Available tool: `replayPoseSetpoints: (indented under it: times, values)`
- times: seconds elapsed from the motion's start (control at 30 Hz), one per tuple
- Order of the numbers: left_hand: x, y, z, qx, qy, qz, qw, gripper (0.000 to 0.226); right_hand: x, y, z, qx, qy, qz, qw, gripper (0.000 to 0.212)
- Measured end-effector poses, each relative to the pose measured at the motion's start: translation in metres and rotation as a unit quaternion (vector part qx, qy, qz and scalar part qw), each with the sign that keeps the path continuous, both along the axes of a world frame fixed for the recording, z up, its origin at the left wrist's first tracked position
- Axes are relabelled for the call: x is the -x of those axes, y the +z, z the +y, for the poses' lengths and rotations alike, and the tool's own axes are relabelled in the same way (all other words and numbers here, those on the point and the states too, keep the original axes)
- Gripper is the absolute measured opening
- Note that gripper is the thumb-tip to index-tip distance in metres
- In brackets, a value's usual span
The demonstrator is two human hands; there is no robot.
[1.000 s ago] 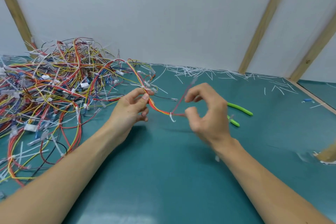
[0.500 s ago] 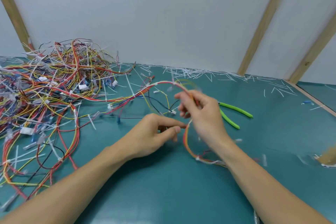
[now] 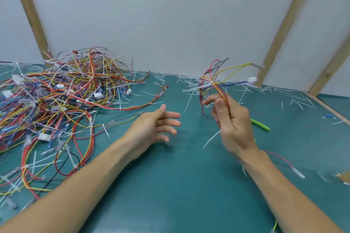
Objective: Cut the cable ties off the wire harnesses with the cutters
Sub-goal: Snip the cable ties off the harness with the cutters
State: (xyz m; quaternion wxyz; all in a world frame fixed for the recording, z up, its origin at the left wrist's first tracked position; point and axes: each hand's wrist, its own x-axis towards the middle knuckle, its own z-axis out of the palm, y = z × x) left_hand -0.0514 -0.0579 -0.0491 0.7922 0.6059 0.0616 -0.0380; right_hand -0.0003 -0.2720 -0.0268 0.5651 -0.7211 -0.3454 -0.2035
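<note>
The right hand (image 3: 233, 119) is gripping a small multicoloured wire harness (image 3: 217, 83), fingers curled round it, lifting it at about one o'clock. The left hand (image 3: 157, 125) is hovering with fingers spread, holding nothing. The green-handled cutters (image 3: 260, 124) are lying untouched on the teal mat (image 3: 180, 185) behind the right hand. White cut tie scraps (image 3: 295, 98) are littering two o'clock, suggesting some progress; a big tangled heap of tied harnesses (image 3: 62, 96) at ten o'clock is apparently waiting.
</note>
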Motion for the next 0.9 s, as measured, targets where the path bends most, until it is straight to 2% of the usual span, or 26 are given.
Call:
replayPoseSetpoints:
  times: [0.07, 0.13, 0.27, 0.43, 0.57, 0.63, 0.7, 0.77, 0.83, 0.9]
  values:
    - [-0.001, 0.001, 0.002, 0.046, -0.043, 0.019, 0.998, 0.059, 0.003, -0.006, 0.003, 0.03, 0.009, -0.038, 0.999, 0.03]
    - [-0.001, 0.001, 0.005, 0.068, -0.08, 0.035, 0.994, 0.064, 0.003, -0.011, 0.007, 0.046, 0.026, -0.03, 0.998, 0.032]
    - [-0.002, 0.001, 0.009, 0.102, -0.087, 0.048, 0.99, 0.065, 0.001, -0.014, 0.004, 0.066, 0.042, -0.034, 0.996, 0.037]
    - [-0.003, 0.002, 0.009, 0.21, 0.007, 0.018, 0.978, 0.051, 0.003, -0.01, 0.003, 0.095, 0.087, -0.082, 0.988, 0.032]
    - [-0.005, 0.007, 0.021, 0.279, 0.095, -0.02, 0.955, 0.023, 0.003, -0.011, 0.004, 0.178, 0.095, -0.022, 0.979, 0.031]
    - [-0.006, 0.009, 0.026, 0.281, 0.126, -0.031, 0.951, 0.021, 0.002, -0.01, 0.001, 0.203, 0.074, -0.011, 0.976, 0.038]
    - [-0.006, 0.011, 0.027, 0.259, 0.145, -0.041, 0.954, 0.018, -0.002, -0.004, -0.006, 0.138, 0.015, 0.019, 0.99, 0.044]
    - [-0.007, 0.011, 0.027, 0.186, 0.174, -0.06, 0.965, 0.018, -0.015, 0.003, -0.02, 0.087, -0.15, 0.013, 0.985, 0.036]
    - [-0.006, 0.009, 0.025, 0.091, 0.209, -0.086, 0.97, 0.016, -0.036, 0.004, -0.039, 0.184, -0.344, 0.002, 0.921, 0.026]
    - [-0.005, 0.007, 0.02, -0.017, 0.245, -0.099, 0.964, 0.018, -0.054, -0.003, -0.056, 0.331, -0.398, 0.097, 0.85, 0.054]
